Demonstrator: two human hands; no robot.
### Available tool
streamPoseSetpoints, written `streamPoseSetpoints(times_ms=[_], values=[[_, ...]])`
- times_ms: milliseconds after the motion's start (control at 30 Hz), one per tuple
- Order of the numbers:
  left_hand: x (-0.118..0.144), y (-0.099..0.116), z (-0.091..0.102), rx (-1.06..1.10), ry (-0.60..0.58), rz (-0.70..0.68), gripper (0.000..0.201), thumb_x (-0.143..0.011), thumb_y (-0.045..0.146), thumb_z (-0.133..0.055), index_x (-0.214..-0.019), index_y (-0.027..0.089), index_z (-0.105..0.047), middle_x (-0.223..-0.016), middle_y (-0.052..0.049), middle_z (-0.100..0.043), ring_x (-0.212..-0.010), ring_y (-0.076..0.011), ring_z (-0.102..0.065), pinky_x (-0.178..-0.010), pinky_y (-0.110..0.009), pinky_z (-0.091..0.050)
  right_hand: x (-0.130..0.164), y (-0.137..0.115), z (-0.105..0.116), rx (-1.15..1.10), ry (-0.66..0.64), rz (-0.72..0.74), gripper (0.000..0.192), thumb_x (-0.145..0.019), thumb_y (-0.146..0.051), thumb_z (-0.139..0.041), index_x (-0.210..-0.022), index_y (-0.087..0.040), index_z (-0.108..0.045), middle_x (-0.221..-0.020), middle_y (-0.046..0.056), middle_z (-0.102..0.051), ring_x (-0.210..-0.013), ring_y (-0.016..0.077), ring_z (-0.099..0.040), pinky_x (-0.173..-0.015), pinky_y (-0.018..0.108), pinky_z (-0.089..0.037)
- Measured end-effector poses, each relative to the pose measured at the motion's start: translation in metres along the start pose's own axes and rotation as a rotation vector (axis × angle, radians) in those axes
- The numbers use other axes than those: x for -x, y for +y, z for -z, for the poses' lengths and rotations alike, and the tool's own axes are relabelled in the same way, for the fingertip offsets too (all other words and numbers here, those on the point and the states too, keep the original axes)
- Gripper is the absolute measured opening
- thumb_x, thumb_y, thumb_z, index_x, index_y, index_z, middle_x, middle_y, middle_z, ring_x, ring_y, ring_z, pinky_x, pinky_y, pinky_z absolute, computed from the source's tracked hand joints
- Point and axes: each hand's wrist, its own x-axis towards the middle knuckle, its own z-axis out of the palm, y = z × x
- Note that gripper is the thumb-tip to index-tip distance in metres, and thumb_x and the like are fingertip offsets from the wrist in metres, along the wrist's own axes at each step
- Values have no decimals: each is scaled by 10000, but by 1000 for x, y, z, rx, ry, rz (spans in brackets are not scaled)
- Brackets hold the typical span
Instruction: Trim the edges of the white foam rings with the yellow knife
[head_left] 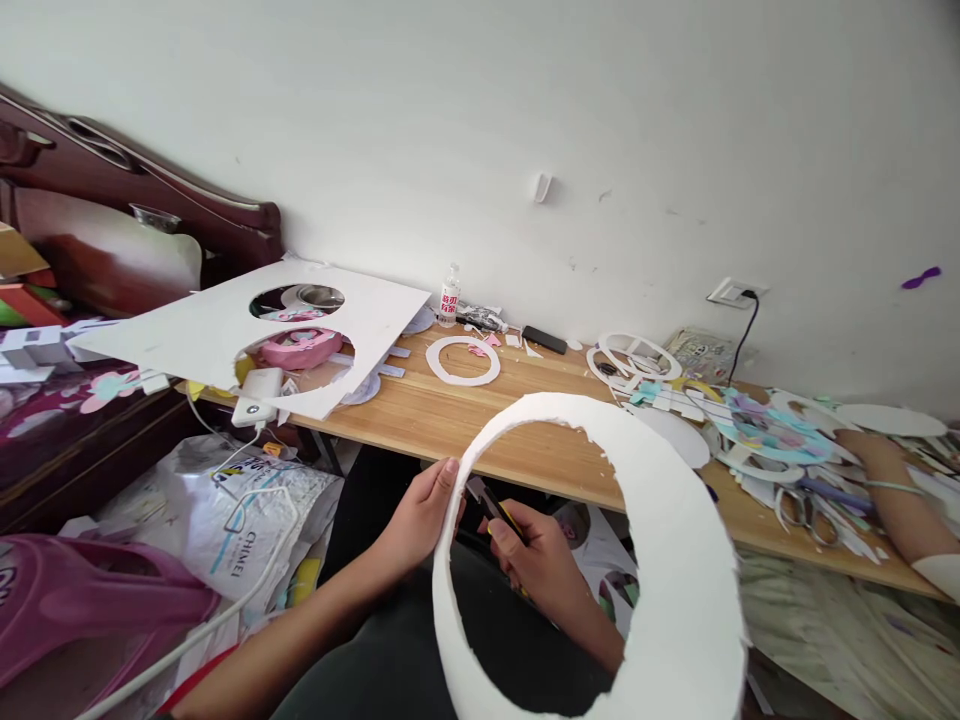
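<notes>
A large white foam-board ring (675, 520) with ragged edges stands tilted over my lap. My left hand (421, 515) pinches its narrow left side, thumb on the near face. Through the ring's opening my right hand (536, 555) shows, wrapped round a utility knife (491, 505) with a dark body and yellow parts. The knife's tip end points up and left, close to the ring's inner edge by my left hand; whether the blade touches the board I cannot tell. A smaller white ring (491, 372) lies on the wooden table (420, 412) beyond.
A white board (187, 325) with two round holes overhangs the table's left part, near a power bank (256, 398). A bottle (448, 297) and a phone (544, 340) stand along the wall. Scissors (806, 515), scraps and another person's arm (896, 490) are at right.
</notes>
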Motion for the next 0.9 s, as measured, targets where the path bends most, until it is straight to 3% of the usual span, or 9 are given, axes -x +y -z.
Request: streamPoseSetpoints(times_ms=[67, 167, 233, 433, 533, 667, 900], values=[[-1, 2, 1, -57, 35, -36, 466, -916, 612, -462, -691, 204, -461, -524, 62, -425, -438, -88, -344, -426, -219, -284, -2, 2, -2, -60, -14, 19, 383, -908, -557, -524, -850, -192, -620, -576, -52, -513, -446, 97, -455, -447, 216, -380], [-1, 6, 0, -136, 95, -84, 464, -901, 601, -497, -670, 198, -471, -567, 47, -433, -507, -106, -352, -470, -228, -290, -8, -1, -4, 21, 130, 150, 325, -822, -509, -676, -897, -200, -613, -752, -7, -616, -663, 139, -573, -639, 248, -473], [-1, 8, 0, -150, 110, -101, 449, -886, 582, -534, -667, 192, -496, -602, 36, -453, -558, -119, -369, -505, -232, -311, -15, -8, -6, 79, 170, 164, 377, -742, -500, -761, -925, -203, -618, -803, -2, -634, -721, 153, -570, -686, 257, -473], [-3, 7, 1, -219, 104, -158, 387, -926, 512, -507, -742, 178, -578, -680, 10, -518, -647, -146, -424, -613, -253, -362, -37, -26, -15, 80, 95, 117, 368, -771, -520, -719, -720, -190, -563, -662, -38, -525, -630, 124, -457, -590, 230, -404], [-2, 6, 3, -206, 105, -175, 383, -928, 508, -508, -755, 176, -589, -702, 5, -538, -648, -141, -423, -622, -252, -364, -39, -31, -17, 28, 43, 98, 345, -816, -497, -675, -716, -194, -546, -668, -40, -513, -604, 118, -454, -553, 224, -410], [-1, 6, 3, -113, 79, -148, 397, -916, 532, -523, -726, 183, -546, -655, 19, -511, -603, -126, -418, -567, -237, -361, -37, -36, -16, -15, 4, 73, 320, -823, -488, -669, -757, -193, -565, -678, -34, -540, -580, 125, -503, -512, 226, -439], [-4, 0, 1, 46, 14, -40, 444, -874, 615, -544, -746, 191, -523, -572, 32, -529, -479, -109, -450, -453, -219, -330, -35, -32, -21, -109, 26, 41, 340, -803, -487, -675, -698, -201, -523, -521, -49, -526, -457, 119, -507, -474, 232, -435]])
